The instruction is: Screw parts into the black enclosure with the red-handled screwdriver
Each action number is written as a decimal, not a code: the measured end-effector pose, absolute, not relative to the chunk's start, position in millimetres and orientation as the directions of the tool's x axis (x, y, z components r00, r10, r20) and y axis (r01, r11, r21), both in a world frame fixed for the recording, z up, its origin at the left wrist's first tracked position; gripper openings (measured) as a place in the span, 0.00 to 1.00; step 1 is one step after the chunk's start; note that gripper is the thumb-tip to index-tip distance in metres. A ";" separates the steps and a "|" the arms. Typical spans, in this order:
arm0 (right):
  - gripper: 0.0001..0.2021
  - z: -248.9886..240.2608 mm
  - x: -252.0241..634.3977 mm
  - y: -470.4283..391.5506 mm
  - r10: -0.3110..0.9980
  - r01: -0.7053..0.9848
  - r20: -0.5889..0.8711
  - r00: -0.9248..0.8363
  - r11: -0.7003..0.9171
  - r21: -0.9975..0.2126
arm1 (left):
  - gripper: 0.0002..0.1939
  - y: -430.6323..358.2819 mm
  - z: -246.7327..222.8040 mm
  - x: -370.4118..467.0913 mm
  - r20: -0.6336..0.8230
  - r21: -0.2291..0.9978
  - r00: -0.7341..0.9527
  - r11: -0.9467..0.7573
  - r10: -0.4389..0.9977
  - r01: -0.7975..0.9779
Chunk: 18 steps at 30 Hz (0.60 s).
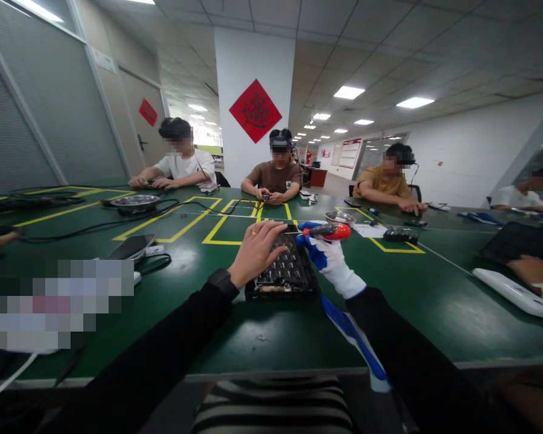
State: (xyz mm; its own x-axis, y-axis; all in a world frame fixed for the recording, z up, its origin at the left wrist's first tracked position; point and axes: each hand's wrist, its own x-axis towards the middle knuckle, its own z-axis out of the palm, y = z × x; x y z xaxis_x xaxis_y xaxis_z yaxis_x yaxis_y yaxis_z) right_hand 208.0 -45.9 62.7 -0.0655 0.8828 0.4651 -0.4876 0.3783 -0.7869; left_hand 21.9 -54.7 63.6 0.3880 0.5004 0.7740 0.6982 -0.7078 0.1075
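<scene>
My left hand (260, 250), bare with a dark watch at the wrist, lies over the upper left of a black tray-like case (314, 283). Its fingers are stretched out. Rows of small, pale pieces (287, 263) show inside the case. A white glove with blue coating covers my right hand (330, 259) at the case's right side. That hand is closed around a screwdriver (328, 231) with a red and black handle, its shaft pointing left toward my left fingertips. What the tip touches is too small to make out.
A blue and white glove (355, 337) lies under my right forearm. Metal bowls (136, 202) (339, 217), a phone (133, 247) and cables (104, 227) are on the green table (280, 346). Black parts (400, 235) stand right. Several people sit around the table.
</scene>
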 end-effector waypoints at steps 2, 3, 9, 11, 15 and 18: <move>0.17 62.1 203.4 -50.6 0.891 -0.511 0.432 -0.141 0.308 -0.803 | 0.17 -55.7 65.4 23.0 0.732 0.022 0.485 -0.727 0.479 0.686; 0.18 61.8 201.5 -51.9 0.887 -0.510 0.425 -0.179 0.286 -0.811 | 0.15 -55.0 65.2 22.9 0.696 0.002 0.524 -0.731 0.490 0.682; 0.23 54.9 206.1 -36.0 0.859 -0.275 0.507 -0.065 0.473 -0.837 | 0.18 -28.3 54.9 -0.3 0.648 0.144 0.257 -0.447 0.717 0.883; 0.21 50.4 211.9 -24.2 0.850 -0.031 0.522 0.072 0.525 -0.850 | 0.19 -10.8 46.4 -16.7 0.666 0.298 0.025 -0.297 0.745 0.907; 0.25 50.7 220.9 -1.8 0.917 0.693 0.393 0.073 0.237 -0.681 | 0.20 23.1 19.0 -54.2 0.542 0.527 -0.168 -0.177 0.824 0.831; 0.27 56.9 222.8 9.7 0.975 0.942 0.204 -0.087 0.148 -0.302 | 0.19 35.8 0.0 -77.7 0.445 0.572 -0.228 -0.079 0.866 0.816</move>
